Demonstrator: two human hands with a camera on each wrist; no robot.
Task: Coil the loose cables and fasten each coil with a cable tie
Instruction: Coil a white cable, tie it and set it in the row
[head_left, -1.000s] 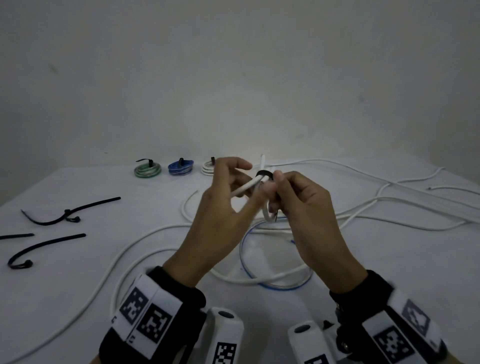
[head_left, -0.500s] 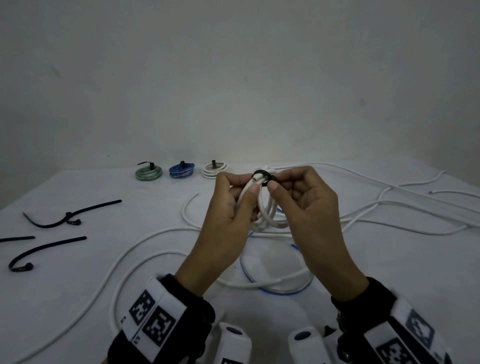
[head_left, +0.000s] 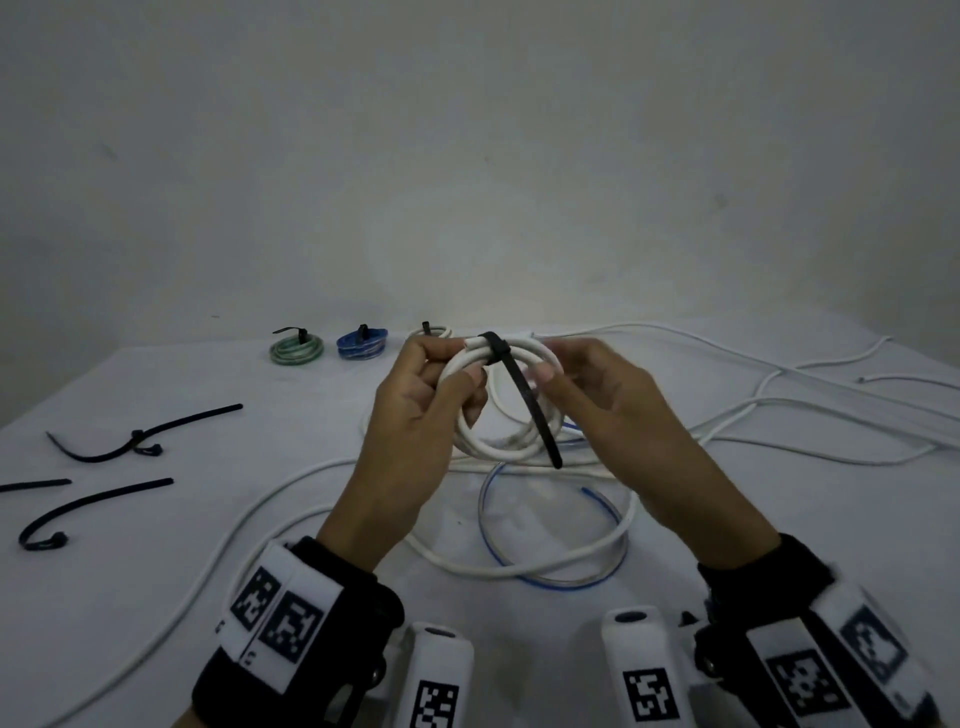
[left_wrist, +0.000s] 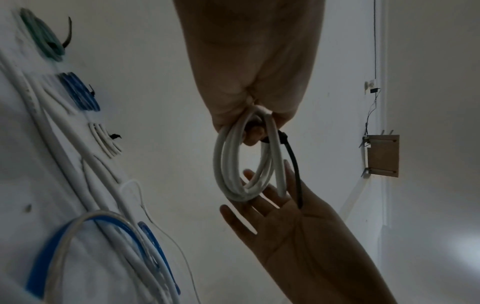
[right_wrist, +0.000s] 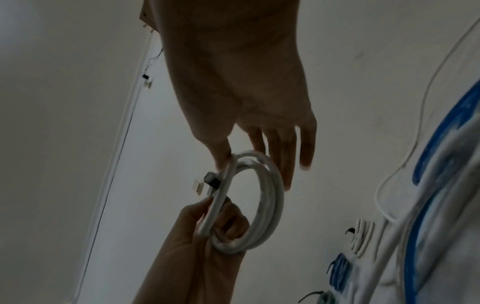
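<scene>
Gripping white coil (head_left: 506, 410) upright: left hand (head_left: 415, 431) | cable tie (head_left: 524, 400) tail pointing down-right

My left hand (left_wrist: 249, 86) grips the white coil (left_wrist: 249, 164), black tie (left_wrist: 293, 164) dangling over my flat right hand (left_wrist: 288, 222).

Left hand (head_left: 415, 415) fingers behind white coil (head_left: 506, 405), partly hidden in head view. Cable tie (head_left: 524, 400) head too small to tell if locked; only a blurred dark lump in right wrist view. Right hand (head_left: 613, 410) fingertips motion-blurred in head view, contact with coil unclear. Loose white cables (head_left: 779, 395) cut off at right edge. One spare tie (head_left: 31, 486) cut off at left edge. Green coil (right_wrist: 324, 296) cut off at bottom of right wrist view.
</scene>
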